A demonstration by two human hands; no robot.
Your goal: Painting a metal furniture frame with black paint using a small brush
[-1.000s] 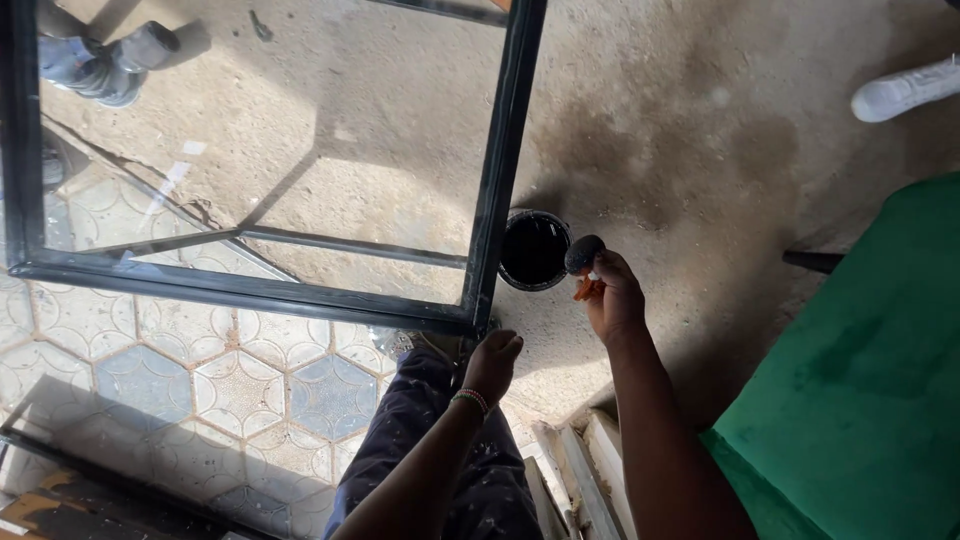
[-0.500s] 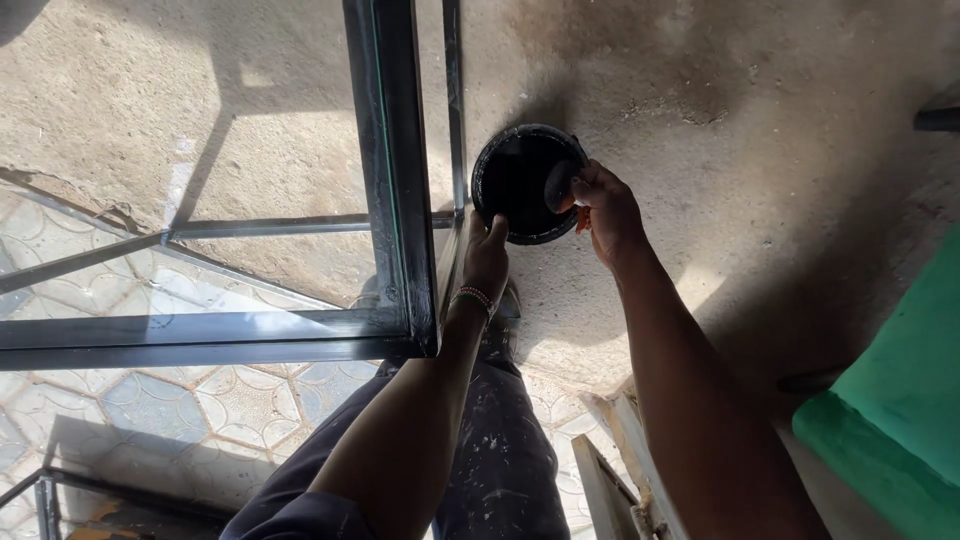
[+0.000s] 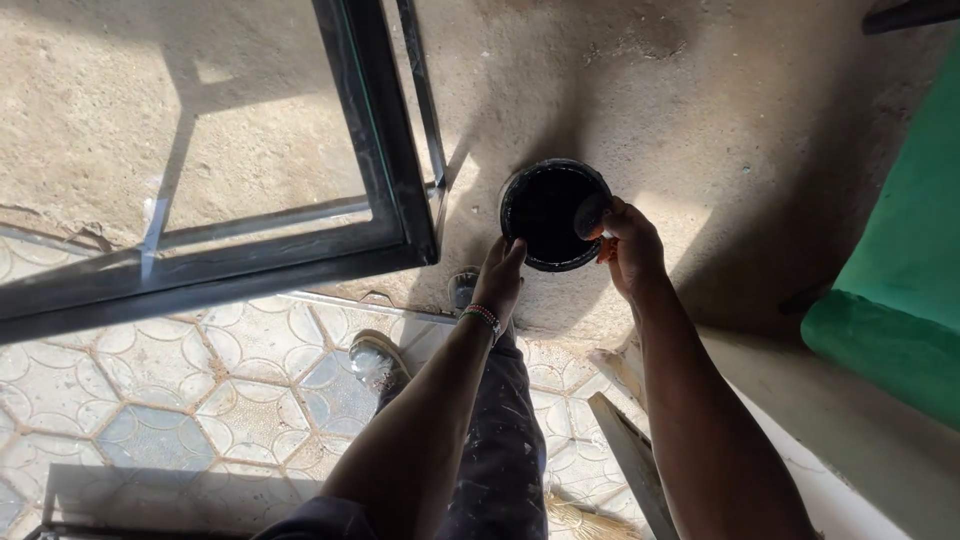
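Round black tin (image 3: 545, 212) of dark paint, standing open on the bare concrete floor (image 3: 700, 130), just right of the black metal frame (image 3: 375, 150). Right hand (image 3: 630, 250) at the tin's right rim, fingers curled shut around a paint-soaked dark sponge (image 3: 588, 214) that dips over the edge, a bit of orange showing under the fingers. Left hand (image 3: 500, 275) at the tin's lower left rim, fingers stretched and loosely open, tips touching the outer wall, gripping nothing fully. Beaded band on the left wrist (image 3: 481, 316). Below the hands, dark trousers (image 3: 505, 440) speckled with pale paint, and a worn shoe (image 3: 375, 358) on the patterned hexagon tiles (image 3: 200, 400). Frame tilted across the upper left, its corner close to the tin, thin bars behind casting shadows on the concrete. Green cloth-covered shape (image 3: 900, 290) at the right edge, well apart from the tin. Pale wooden strips (image 3: 630, 450) lying near the right forearm.
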